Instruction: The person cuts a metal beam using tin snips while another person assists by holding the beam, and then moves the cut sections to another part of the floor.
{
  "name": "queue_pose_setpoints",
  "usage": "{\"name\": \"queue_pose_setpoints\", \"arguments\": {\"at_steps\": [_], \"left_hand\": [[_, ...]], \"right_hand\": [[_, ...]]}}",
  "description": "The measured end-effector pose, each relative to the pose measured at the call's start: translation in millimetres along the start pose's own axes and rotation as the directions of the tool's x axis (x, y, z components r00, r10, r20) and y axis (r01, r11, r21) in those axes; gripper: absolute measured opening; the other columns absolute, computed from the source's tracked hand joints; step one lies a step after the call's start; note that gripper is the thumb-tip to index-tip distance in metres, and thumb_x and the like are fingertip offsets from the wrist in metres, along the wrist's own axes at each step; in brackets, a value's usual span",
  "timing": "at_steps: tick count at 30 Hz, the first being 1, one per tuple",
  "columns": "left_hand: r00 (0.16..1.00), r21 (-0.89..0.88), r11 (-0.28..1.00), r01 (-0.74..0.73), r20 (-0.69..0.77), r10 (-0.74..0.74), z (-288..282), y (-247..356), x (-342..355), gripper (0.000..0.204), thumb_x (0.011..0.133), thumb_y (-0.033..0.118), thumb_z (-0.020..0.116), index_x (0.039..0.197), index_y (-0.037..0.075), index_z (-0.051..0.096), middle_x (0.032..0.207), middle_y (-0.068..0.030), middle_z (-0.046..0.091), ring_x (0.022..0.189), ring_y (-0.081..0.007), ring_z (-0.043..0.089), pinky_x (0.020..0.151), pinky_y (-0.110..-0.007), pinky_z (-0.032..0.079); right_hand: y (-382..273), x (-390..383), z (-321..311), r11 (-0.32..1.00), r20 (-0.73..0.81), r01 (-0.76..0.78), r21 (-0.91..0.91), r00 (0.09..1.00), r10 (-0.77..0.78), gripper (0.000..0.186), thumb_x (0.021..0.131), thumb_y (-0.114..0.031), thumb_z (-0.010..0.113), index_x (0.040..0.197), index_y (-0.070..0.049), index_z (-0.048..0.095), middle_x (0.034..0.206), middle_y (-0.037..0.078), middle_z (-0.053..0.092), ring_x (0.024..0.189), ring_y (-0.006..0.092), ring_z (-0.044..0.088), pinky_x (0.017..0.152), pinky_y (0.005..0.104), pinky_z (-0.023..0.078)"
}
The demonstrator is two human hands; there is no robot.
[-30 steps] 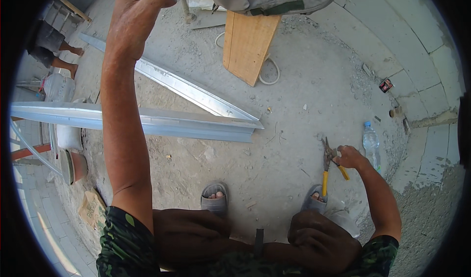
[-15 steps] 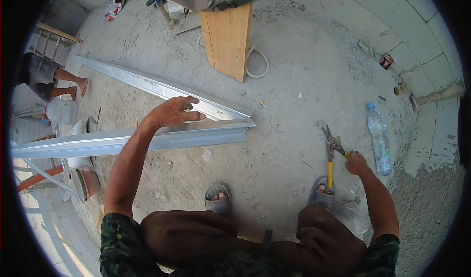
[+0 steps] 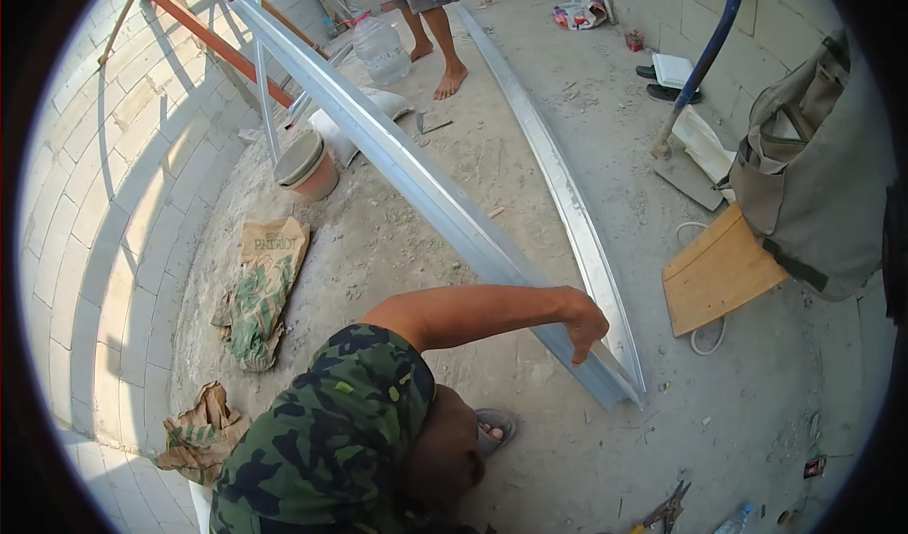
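left hand (image 3: 584, 324) hung loosely open, fingers down, holding nothing, just above near end of long metal channel (image 3: 426, 189) on concrete floor (image 3: 757, 411). right hand out of view. bucket (image 3: 307, 165) beside channel, contents unclear.

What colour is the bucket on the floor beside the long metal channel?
Terracotta orange bucket, with a grey rim, seen in the head view.

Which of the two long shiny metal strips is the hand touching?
The left hand rests on the nearer metal strip, the one that runs up toward the wall. The other strip lies flat beside it, untouched.
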State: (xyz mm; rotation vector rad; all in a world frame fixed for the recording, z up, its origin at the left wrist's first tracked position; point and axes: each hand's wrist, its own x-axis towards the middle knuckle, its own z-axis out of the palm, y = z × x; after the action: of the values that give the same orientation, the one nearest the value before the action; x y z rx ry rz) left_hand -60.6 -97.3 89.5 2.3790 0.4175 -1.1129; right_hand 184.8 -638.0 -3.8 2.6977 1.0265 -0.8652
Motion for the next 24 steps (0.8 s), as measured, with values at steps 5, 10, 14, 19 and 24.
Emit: {"name": "queue_pose_setpoints", "arguments": {"at_steps": [5,10,14,19,24], "left_hand": [[0.953,0.219,0.975,-0.033,-0.286,0.096,15.2,26.5,-6.3,0.027,0.065,0.021,0.070,0.080,-0.001,0.070,0.081,-0.0153,0.069,0.078,-0.0323,0.067,0.069,-0.041,0.053],[0.835,0.297,0.955,0.011,-0.528,0.155,35.2,32.9,-12.1,0.015,0.066,0.013,0.065,0.076,0.002,0.070,0.078,-0.0142,0.069,0.076,-0.0307,0.068,0.063,-0.041,0.054],[0.773,0.314,0.949,0.034,-0.610,0.174,53.0,31.2,-8.4,0.014,0.067,0.013,0.066,0.074,0.001,0.068,0.075,-0.0135,0.068,0.073,-0.0294,0.069,0.061,-0.039,0.054],[0.778,0.285,0.958,0.035,-0.609,0.152,58.0,39.3,-11.3,0.014,0.067,0.013,0.066,0.075,0.002,0.069,0.076,-0.0135,0.069,0.074,-0.0292,0.069,0.063,-0.039,0.054],[0.741,0.234,0.972,0.006,-0.654,0.153,73.3,41.2,4.0,0.012,0.068,0.012,0.065,0.073,0.002,0.067,0.073,-0.0137,0.068,0.072,-0.0295,0.069,0.062,-0.040,0.054]], "right_hand": [[34.1,10.3,0.1,1.000,-0.035,0.004,0.018,0.999,-0.003,0.040,0.093,-0.035,0.049,0.090,0.003,0.062,0.078,0.020,0.061,0.071,0.0338,0.056,0.064,0.0447,0.045],[45.6,18.6,8.8,0.809,0.111,-0.250,0.533,0.968,0.226,0.034,0.090,-0.034,0.054,0.085,-0.001,0.060,0.065,0.011,0.058,0.054,0.0212,0.050,0.049,0.0352,0.041],[39.2,21.7,19.1,0.590,0.146,-0.235,0.773,0.970,0.195,0.032,0.090,-0.033,0.053,0.078,-0.004,0.059,0.056,0.004,0.051,0.048,0.0145,0.047,0.043,0.0318,0.035],[102.3,32.3,34.9,0.747,0.271,-0.154,0.647,0.962,-0.036,0.035,0.090,-0.030,0.051,0.064,-0.006,0.054,0.052,0.001,0.047,0.047,0.0126,0.044,0.043,0.0306,0.033],[65.8,29.9,12.9,0.860,0.314,-0.219,0.461,0.947,0.073,0.040,0.091,-0.032,0.051,0.059,-0.007,0.051,0.051,0.002,0.048,0.047,0.0129,0.043,0.043,0.0315,0.033]]}}
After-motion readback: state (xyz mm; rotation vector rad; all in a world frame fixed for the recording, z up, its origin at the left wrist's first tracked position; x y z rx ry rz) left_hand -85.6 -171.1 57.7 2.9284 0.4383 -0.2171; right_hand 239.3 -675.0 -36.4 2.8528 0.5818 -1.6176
